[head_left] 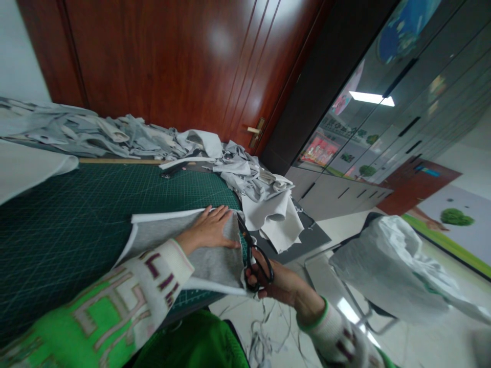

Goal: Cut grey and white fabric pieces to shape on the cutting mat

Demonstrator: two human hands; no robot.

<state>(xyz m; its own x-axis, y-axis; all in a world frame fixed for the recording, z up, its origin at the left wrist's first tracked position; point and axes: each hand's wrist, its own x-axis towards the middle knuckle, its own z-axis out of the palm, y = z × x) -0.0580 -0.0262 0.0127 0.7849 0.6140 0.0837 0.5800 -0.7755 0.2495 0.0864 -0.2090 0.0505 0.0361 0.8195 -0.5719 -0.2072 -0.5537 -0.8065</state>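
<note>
Head view: left hand [209, 231] lies flat and open on soft, limp grey fabric [207, 258]. At its 4 o'clock, right hand [282, 283] grips black scissors [253, 258]. Fabric likely shifts unless pinned near the cut edge.

From my feed, the folded fabric piece [199, 255] lies on the cutting mat [76, 225] at its near right edge, with the left hand [209, 230] flat on top and the right hand [282, 283] just right of it, off the mat's edge, holding the scissors [253, 253] along the fabric's right side. Behind them a heap of fabric scraps [245, 179] runs along the mat's far edge and spills off its right corner. A door [184, 66] stands behind the heap, and a chair with a bag [391, 266] on it sits well right of the mat.
</note>
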